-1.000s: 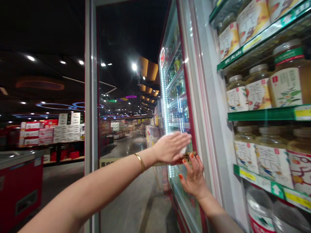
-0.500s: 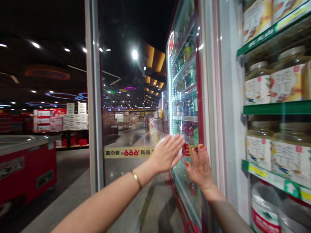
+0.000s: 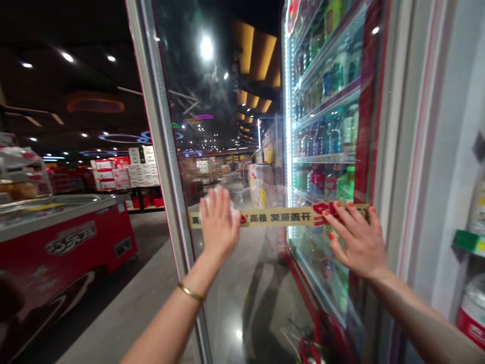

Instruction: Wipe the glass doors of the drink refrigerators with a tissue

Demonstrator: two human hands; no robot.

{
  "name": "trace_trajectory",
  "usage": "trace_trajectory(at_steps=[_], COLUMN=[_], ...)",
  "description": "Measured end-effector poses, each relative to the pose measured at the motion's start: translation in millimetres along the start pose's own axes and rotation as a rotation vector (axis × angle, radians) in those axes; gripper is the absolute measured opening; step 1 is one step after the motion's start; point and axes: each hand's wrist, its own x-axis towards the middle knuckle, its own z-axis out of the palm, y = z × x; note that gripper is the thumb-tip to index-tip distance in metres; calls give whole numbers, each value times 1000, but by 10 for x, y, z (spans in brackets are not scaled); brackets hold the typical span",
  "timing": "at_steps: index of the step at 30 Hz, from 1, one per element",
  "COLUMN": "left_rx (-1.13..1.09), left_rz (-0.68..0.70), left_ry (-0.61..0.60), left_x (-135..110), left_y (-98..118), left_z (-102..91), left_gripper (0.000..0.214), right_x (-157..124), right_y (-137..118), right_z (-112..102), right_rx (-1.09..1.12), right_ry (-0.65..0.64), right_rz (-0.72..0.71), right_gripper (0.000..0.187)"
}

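A glass door (image 3: 235, 283) with a pale metal frame stands open in front of me. My left hand (image 3: 219, 222) lies flat near its left side, pressing a crumpled white tissue (image 3: 217, 191) against the pane. The tissue shows past the fingertips and beside the fingers. A beige strip (image 3: 280, 217) with mirrored lettering runs across the glass at hand height. My right hand (image 3: 358, 237) rests with spread fingers over the strip's right end, close to the door's red edge, and holds nothing.
Beyond the glass is a lit drinks cooler (image 3: 322, 131) with shelves of bottles. On the left stands a red chest freezer (image 3: 71, 247), with stacked boxes (image 3: 142, 169) behind it. A shelf edge (image 3: 470, 242) and a jar (image 3: 473, 308) are at far right.
My left hand has slid left across the glass with the tissue. My right hand appears farther right, its fingers more spread. The view has turned left and closer to the door.
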Motion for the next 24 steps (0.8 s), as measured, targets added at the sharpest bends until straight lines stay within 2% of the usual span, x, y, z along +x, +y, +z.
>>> trace_trajectory(at_steps=[2,4,6,7,8,9,11,13,15,16,17,18,19,22,24], left_rx=[-21,-77,-111,-115,-111,-102,-82,-69,-96,-99,-83,-59,-26,-53,-78], left_rz=[265,526,653,664,637,578,386,148,-99,-182,-192,-131,12,422,632], left_ry=[-34,-3,32,41,41,38,24,21,8,10,13,23,37,47,68], left_x=[-636,-1311,-1756,-1839,-1816,-1694,-1210,-589,-94,34,58,-27,-213,-1144,-1721], left_y=[479,805,846,756,604,409,-27,-386,-521,-475,-351,-158,84,829,1111], left_z=[0,-82,-190,-235,-269,-293,-310,-283,-213,-173,-139,-116,-108,-164,-237], left_gripper=[84,69,57,56,59,65,81,92,91,89,88,90,93,92,87], right_x=[-6,-5,1,4,8,9,8,2,-2,-3,-4,-4,-4,-4,-4], right_y=[2,0,-3,-4,-5,-6,-7,-11,-15,-16,-17,-17,-16,-6,0], right_z=[3,-1,-7,-10,-11,-12,-15,-18,-21,-22,-22,-23,-23,-23,-24], right_rx=[12,7,-12,-20,-23,-22,-18,-19,-27,-26,-21,-14,-7,-7,-19], right_ry=[-3,9,19,16,6,-6,-22,-7,19,25,24,18,9,4,11], right_rz=[3,19,28,25,18,11,6,10,19,22,22,20,17,4,2], right_gripper=[77,75,74,74,74,74,72,69,66,65,65,66,68,75,78])
